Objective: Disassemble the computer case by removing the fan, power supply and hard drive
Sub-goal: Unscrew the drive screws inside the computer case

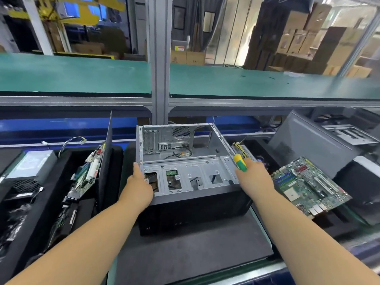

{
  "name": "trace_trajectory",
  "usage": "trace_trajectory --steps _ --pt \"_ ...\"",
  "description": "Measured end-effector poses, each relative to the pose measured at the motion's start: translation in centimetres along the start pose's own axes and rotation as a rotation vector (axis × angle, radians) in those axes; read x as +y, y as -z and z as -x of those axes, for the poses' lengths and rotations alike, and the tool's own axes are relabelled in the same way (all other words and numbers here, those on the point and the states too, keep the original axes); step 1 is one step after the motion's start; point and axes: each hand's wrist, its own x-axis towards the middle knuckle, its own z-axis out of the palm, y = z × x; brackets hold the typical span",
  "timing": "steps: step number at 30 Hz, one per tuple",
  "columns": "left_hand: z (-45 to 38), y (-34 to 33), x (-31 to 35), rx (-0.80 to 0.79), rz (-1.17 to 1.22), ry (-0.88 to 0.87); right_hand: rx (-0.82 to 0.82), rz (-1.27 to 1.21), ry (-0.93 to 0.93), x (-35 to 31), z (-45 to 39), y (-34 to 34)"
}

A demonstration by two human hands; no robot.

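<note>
An open grey computer case (185, 159) lies on a dark mat in front of me, black front panel toward me. Its main bay is bare apart from a loose cable with a yellow connector (184, 154). My left hand (138, 185) grips the case's near left edge by the drive cage. My right hand (254, 177) rests against the case's near right corner and holds a yellow-green screwdriver (239, 162), handle pointing up. A power supply (30, 167) lies in the left bin.
Black bins at left hold a motherboard (88, 171) leaning on a divider, plus cables. A green motherboard (310, 185) lies at right. Another grey case (312, 138) stands at the back right. A green-topped shelf (82, 75) runs overhead behind a metal post (159, 79).
</note>
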Motion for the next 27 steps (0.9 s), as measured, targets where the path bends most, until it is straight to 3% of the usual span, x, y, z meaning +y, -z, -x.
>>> trace_trajectory --steps 7,13,20,27 --pt "0.2 0.0 0.3 0.027 0.033 0.023 -0.209 -0.505 0.043 -4.3 -2.7 -0.9" --pt "1.1 -0.2 -0.3 0.075 0.107 0.038 -0.297 -0.655 0.304 -5.9 -3.2 -0.7" --pt "3.1 -0.8 -0.3 0.296 0.172 0.002 -0.305 -0.935 0.462 -6.8 -5.1 0.5" --pt "3.8 -0.7 -0.3 0.359 0.136 -0.065 -0.293 -0.977 0.653 -8.5 -4.9 0.9"
